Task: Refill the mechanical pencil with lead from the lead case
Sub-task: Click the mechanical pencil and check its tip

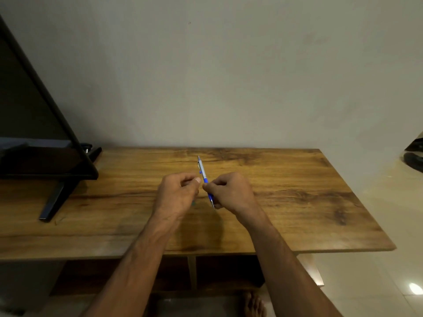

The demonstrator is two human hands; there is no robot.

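Observation:
My right hand grips the mechanical pencil around its blue grip section, above the middle of the wooden table. The silver barrel with its clip points up and away from me, and the tip pokes out below my fingers. My left hand hovers just left of the pencil with its fingers curled and the thumb close to the barrel. A small greenish sliver, seemingly the lead case, shows at the lower edge of that hand; most of it is hidden in the palm.
A black flat screen on angled legs stands on the left part of the table. A wall runs along the table's back edge. A dark object lies on the tiled floor at the far right. Shelves sit below the tabletop.

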